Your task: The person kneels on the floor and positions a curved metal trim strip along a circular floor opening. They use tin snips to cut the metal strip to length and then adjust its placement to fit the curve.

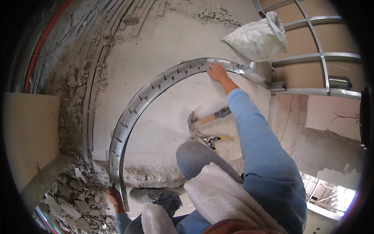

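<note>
A long metal track (139,104), its side flanges snipped into tabs, is bent into a wide arc over pale flat sheeting. My left hand (113,198) has its fingers around the arc's near end at the lower left. Near the far end, my right hand (218,73) grips the inner flange, with some fingertips hidden inside the channel. Inside the curve lie a claw hammer (208,118) with a wooden handle wrapped in dark tape and a pair of snips or pliers (212,142) with dark and yellow parts, close to my knee.
Broken rubble (74,199) covers the lower left, beside a pale block (31,128). Thin strips (113,23) lie at the far left. A white sack (259,37) leans near a metal stud frame (317,56) on the right. An opening (325,195) shows at the lower right.
</note>
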